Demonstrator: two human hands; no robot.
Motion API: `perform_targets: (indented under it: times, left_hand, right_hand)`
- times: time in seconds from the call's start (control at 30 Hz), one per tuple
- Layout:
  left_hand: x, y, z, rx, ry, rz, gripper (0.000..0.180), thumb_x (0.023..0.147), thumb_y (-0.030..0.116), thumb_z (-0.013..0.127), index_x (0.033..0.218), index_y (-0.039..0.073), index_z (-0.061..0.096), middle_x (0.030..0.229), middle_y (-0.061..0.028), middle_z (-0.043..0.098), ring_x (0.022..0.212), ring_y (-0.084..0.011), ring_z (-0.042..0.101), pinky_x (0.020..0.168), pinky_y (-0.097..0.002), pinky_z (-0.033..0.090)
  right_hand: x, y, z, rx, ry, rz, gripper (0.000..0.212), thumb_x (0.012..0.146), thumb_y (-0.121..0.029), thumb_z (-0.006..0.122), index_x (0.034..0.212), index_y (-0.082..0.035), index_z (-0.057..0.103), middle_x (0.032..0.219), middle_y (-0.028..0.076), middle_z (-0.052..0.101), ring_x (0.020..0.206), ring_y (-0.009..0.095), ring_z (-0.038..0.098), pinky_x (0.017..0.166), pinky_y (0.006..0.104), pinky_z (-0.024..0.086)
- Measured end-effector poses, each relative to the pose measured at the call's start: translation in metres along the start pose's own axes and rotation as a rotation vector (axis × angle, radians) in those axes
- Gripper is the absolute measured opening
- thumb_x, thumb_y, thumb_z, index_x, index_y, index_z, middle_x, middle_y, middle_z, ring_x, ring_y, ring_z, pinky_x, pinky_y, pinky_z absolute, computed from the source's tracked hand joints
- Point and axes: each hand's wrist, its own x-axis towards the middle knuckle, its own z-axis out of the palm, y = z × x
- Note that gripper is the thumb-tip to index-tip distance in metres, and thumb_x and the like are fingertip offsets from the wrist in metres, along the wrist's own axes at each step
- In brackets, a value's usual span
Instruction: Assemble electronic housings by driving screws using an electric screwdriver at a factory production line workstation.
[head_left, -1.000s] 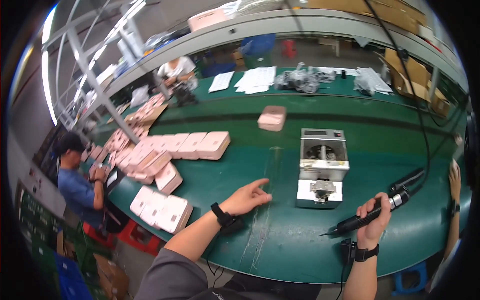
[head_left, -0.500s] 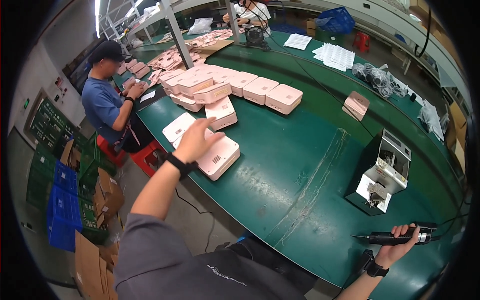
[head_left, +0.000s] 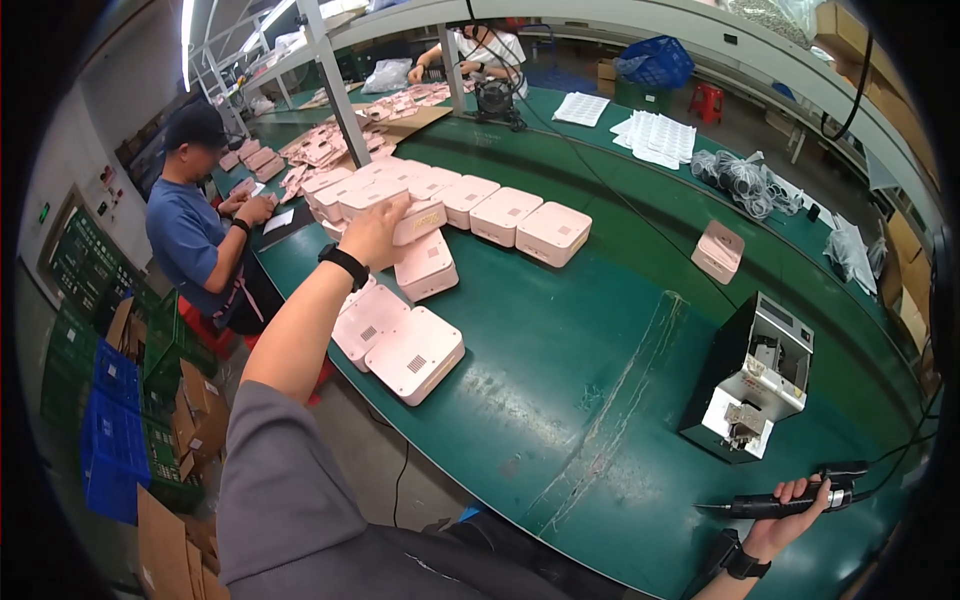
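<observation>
My left hand [head_left: 374, 238] reaches over the pile of pink plastic boxes [head_left: 468, 192]. Its fingers close on the left end of one tilted pink box [head_left: 420, 222], which leans on its neighbours; part of the grip is hidden behind the hand. Just below it lies another pink box [head_left: 428, 266]. Nearer me, two pink boxes [head_left: 416, 352] with slotted vents and corner holes lie flat, side by side at the table edge. At the lower right, my right hand [head_left: 790, 510] is wrapped around a black electric screwdriver [head_left: 755, 506], its bit pointing left.
A black and silver screw feeder machine [head_left: 755, 385] stands on the right of the green table [head_left: 560, 380]. A lone pink box [head_left: 718, 251] sits behind it. Bundled grey cables [head_left: 745, 180] lie farther back. At the left a co-worker in blue [head_left: 190, 225] handles pink parts.
My left hand has moved from above the two flat boxes, away from me, to the tilted box on the pile. The right hand still holds the screwdriver. The whole view has shifted slightly.
</observation>
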Motion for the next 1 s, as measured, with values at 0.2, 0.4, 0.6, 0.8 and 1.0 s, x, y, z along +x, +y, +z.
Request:
perform_targets:
  times: [0.2,0.4,0.6,0.8,1.0]
  left_hand:
    - [0.005,0.004,0.004,-0.056,-0.080,-0.021,0.066,0.073,0.021,0.075,0.133,0.007,0.051,0.108,-0.0235,0.066,0.096,-0.0390,0.065,0.085,-0.0437,0.053]
    - [-0.010,0.017,-0.029,-0.111,-0.048,-0.123,0.063,0.073,0.018,0.073,0.130,0.003,0.051,0.103,-0.0244,0.066,0.093,-0.0413,0.065,0.084,-0.0455,0.053]
    - [0.019,0.034,-0.026,-0.132,0.152,-0.067,0.059,0.074,0.017,0.071,0.128,0.002,0.051,0.104,-0.0261,0.066,0.089,-0.0414,0.065,0.082,-0.0460,0.053]
    - [0.089,0.037,0.009,-0.020,0.132,0.025,0.054,0.076,0.014,0.068,0.127,0.004,0.053,0.110,-0.0186,0.063,0.100,-0.0348,0.063,0.086,-0.0412,0.053]
    - [0.105,0.038,0.042,0.154,0.010,0.131,0.059,0.073,0.010,0.068,0.130,0.005,0.051,0.115,-0.0173,0.061,0.103,-0.0357,0.061,0.088,-0.0418,0.051]
  right_hand:
    - [-0.004,0.001,0.007,-0.022,0.057,-0.003,0.025,0.098,-0.036,0.054,0.095,-0.011,0.052,0.064,-0.004,0.042,0.051,0.006,0.037,0.053,0.0222,0.032]
    - [-0.001,0.002,-0.002,-0.007,0.005,-0.007,0.025,0.098,-0.035,0.054,0.094,-0.010,0.052,0.065,-0.003,0.043,0.052,0.006,0.038,0.053,0.0225,0.033]
    - [-0.002,-0.001,-0.005,-0.020,0.008,-0.019,0.024,0.099,-0.035,0.054,0.096,-0.011,0.052,0.065,-0.003,0.043,0.051,0.006,0.038,0.052,0.0225,0.033]
    - [-0.004,0.001,-0.003,-0.013,-0.013,-0.026,0.024,0.099,-0.036,0.053,0.097,-0.012,0.052,0.065,-0.003,0.042,0.050,0.006,0.039,0.051,0.0229,0.034]
    - [-0.002,0.005,-0.001,-0.015,-0.003,-0.017,0.025,0.100,-0.037,0.052,0.098,-0.012,0.051,0.065,-0.003,0.042,0.050,0.007,0.039,0.051,0.0233,0.035]
